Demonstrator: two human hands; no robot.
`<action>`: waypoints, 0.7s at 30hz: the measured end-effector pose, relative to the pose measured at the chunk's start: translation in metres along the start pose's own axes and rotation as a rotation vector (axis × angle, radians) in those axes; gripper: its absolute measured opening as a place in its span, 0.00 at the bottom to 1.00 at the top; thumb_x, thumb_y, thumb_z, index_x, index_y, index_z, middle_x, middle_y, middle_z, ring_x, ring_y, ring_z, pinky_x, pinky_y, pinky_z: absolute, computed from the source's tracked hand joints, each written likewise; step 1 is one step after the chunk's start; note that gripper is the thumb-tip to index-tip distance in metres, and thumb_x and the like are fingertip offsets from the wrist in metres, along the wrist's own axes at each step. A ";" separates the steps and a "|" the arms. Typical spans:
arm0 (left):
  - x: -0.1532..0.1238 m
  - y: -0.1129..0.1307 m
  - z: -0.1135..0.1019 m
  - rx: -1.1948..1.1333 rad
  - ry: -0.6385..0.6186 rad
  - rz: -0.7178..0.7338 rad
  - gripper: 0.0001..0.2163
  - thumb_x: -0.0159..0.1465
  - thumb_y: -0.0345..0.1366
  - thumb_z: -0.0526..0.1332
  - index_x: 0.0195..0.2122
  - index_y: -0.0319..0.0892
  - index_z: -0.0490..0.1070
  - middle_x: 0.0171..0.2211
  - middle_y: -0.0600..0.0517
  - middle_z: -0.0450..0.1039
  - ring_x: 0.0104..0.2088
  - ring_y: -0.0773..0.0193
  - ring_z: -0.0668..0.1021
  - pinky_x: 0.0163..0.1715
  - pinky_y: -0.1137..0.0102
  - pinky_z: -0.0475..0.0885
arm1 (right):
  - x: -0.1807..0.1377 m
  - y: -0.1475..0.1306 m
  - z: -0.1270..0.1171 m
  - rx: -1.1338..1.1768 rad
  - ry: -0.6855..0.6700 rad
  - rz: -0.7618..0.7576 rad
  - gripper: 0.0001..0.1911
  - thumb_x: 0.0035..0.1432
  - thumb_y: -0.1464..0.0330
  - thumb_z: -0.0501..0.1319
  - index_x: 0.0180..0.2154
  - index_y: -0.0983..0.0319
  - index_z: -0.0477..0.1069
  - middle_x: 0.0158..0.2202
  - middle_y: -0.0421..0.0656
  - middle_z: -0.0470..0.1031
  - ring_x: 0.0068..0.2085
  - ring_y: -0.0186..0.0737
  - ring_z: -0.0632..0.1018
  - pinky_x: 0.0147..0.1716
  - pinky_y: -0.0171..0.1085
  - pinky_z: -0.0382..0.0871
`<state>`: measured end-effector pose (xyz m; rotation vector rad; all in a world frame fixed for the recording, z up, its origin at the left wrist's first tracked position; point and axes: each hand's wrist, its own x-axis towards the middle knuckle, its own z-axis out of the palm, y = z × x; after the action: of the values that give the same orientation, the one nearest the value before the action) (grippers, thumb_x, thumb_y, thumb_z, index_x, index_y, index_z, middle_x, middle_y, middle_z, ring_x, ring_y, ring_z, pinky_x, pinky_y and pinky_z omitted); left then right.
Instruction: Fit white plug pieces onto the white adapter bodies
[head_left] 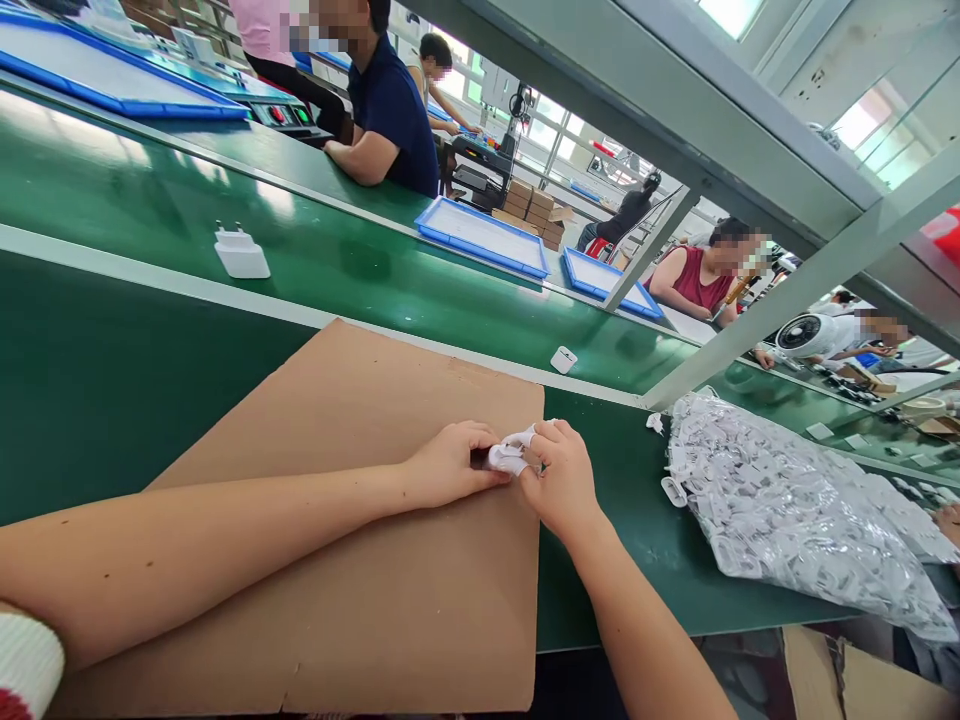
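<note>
Brown cardboard (420, 610) lies on the green table (622, 570); by the cardboard's right edge, the left hand (448, 466) and right hand (564, 478) both pinch a small white piece (504, 459) between them, its long axis apparently running left-right.

Above a sheet of brown cardboard (420, 600), my left hand (450, 466) and right hand (564, 478) grip a small white plastic part (506, 458). To my right lies a clear bag of white parts (787, 490); ahead, a two-pin charger (241, 254) sits on the green conveyor belt (360, 265).
</note>
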<state>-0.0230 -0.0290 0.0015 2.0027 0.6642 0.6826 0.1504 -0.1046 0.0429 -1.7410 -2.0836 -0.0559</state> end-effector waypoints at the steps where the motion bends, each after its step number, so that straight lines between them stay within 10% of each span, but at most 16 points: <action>1: 0.000 0.000 0.001 0.002 0.014 0.002 0.11 0.57 0.46 0.69 0.32 0.43 0.77 0.34 0.50 0.77 0.38 0.58 0.78 0.39 0.66 0.71 | -0.001 0.000 0.001 0.019 0.005 0.004 0.11 0.46 0.79 0.61 0.30 0.59 0.75 0.32 0.42 0.73 0.37 0.43 0.68 0.37 0.41 0.62; 14: -0.008 0.013 0.004 0.081 0.053 0.051 0.09 0.57 0.40 0.68 0.36 0.42 0.77 0.33 0.51 0.78 0.32 0.62 0.75 0.32 0.70 0.68 | -0.007 0.013 0.022 0.363 0.027 0.101 0.07 0.57 0.65 0.61 0.36 0.57 0.77 0.37 0.45 0.74 0.41 0.47 0.73 0.41 0.44 0.66; 21: 0.019 0.005 -0.023 0.184 0.150 -0.067 0.10 0.58 0.43 0.67 0.39 0.45 0.78 0.37 0.53 0.81 0.38 0.59 0.80 0.37 0.70 0.71 | -0.008 0.053 0.015 0.301 0.160 0.279 0.27 0.58 0.56 0.59 0.58 0.57 0.71 0.58 0.48 0.72 0.57 0.57 0.69 0.54 0.53 0.64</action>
<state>-0.0248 -0.0047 0.0199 2.0997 0.9076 0.7603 0.1975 -0.0957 0.0139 -1.7565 -1.6251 0.1852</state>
